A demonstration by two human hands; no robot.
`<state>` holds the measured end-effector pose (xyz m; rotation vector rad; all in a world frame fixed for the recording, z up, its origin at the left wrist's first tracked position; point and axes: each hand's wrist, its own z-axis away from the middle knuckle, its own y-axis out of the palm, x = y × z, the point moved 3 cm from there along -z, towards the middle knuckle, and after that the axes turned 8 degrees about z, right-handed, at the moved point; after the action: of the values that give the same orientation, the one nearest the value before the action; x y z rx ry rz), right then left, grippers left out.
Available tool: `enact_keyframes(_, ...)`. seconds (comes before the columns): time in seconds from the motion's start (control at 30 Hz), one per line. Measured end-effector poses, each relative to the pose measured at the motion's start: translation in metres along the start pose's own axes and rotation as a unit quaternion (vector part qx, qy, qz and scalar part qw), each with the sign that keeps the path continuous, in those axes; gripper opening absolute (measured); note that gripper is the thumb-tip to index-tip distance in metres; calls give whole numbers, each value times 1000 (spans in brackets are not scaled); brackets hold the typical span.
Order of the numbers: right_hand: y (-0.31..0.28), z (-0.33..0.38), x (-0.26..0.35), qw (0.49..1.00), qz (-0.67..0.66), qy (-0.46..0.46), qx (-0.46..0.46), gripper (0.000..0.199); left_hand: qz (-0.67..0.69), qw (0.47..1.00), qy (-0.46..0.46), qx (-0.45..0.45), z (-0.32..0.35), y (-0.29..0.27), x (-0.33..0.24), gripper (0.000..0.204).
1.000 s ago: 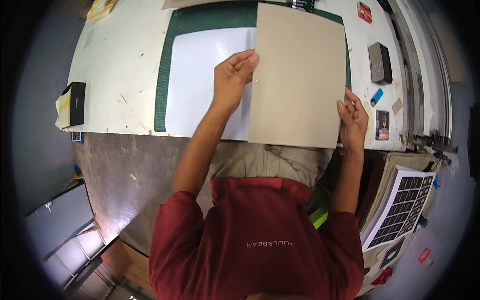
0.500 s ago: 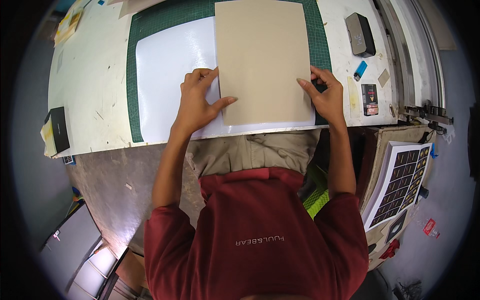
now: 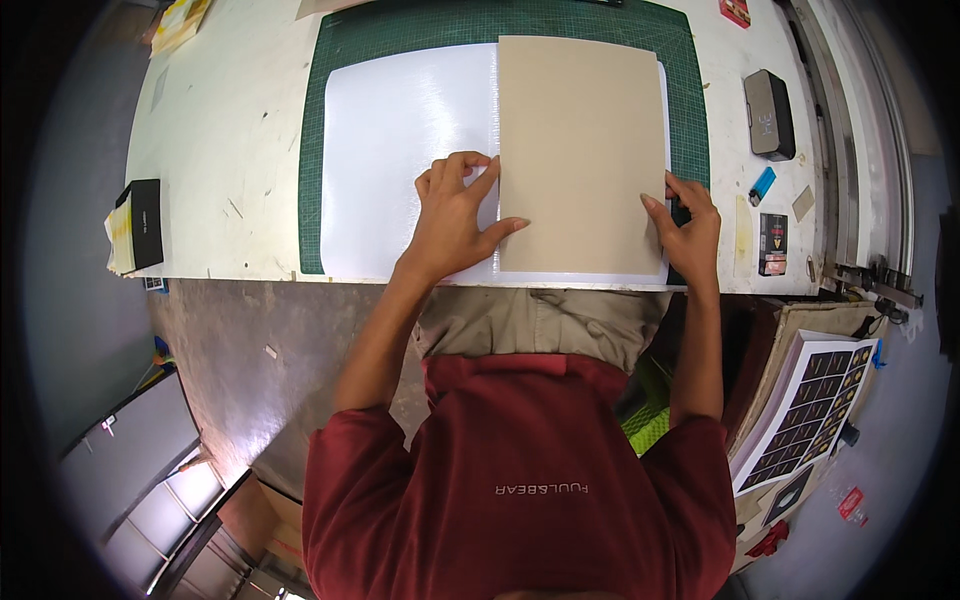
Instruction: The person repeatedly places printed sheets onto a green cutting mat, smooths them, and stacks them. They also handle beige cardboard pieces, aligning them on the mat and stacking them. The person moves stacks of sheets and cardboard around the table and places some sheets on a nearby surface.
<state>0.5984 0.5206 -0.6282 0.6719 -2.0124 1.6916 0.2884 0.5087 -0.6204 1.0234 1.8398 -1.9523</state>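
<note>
A beige sheet of cardboard (image 3: 580, 150) lies over the right half of a glossy white sheet (image 3: 400, 120), whose thin margin shows along the right and near edges. My left hand (image 3: 455, 220) is at the cardboard's left edge, thumb on its face and index fingertip against the edge. The other fingers curl above the white sheet. At the opposite edge, my right hand (image 3: 688, 230) has its thumb and fingertips at the cardboard's side. Both hands hold the cardboard between them. Beneath everything is a green cutting mat (image 3: 312, 215) with grid lines.
On the right of the white table (image 3: 220, 150) are a black digital clock (image 3: 770, 115), a blue lighter (image 3: 762, 186) and a small dark box (image 3: 772, 243). A metal rail (image 3: 890, 180) runs beyond. A black box (image 3: 146, 222) stands at the left edge.
The cardboard has come down onto the white sheet, whose far edge now shows around it. Both hands moved with it. The whole view has shifted a little.
</note>
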Motion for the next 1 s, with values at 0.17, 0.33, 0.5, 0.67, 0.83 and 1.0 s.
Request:
enact_keyframes(0.17, 1, 0, 4, 1000, -4, 3, 4, 42, -10, 999, 30, -14, 6, 4, 4, 70)
enact_keyframes(0.33, 5, 4, 4, 1000, -4, -14, -3, 42, -13, 999, 37, -17, 11, 2, 6, 69)
enact_keyframes(0.5, 5, 6, 9, 1000, 4, -21, -10, 40, -21, 998, 56, -25, 13, 1, 7, 68)
enact_keyframes(0.67, 6, 11, 5, 999, -28, -10, -20, 39, -22, 998, 60, -16, 11, -1, 10, 69)
enact_keyframes(0.83, 6, 11, 6, 1000, -18, -9, -15, 38, -20, 998, 61, -19, 12, 0, 11, 69)
enact_keyframes(1.0, 8, 14, 4, 1000, -18, -13, -19, 38, -5, 999, 50, -4, 14, 1, 15, 74)
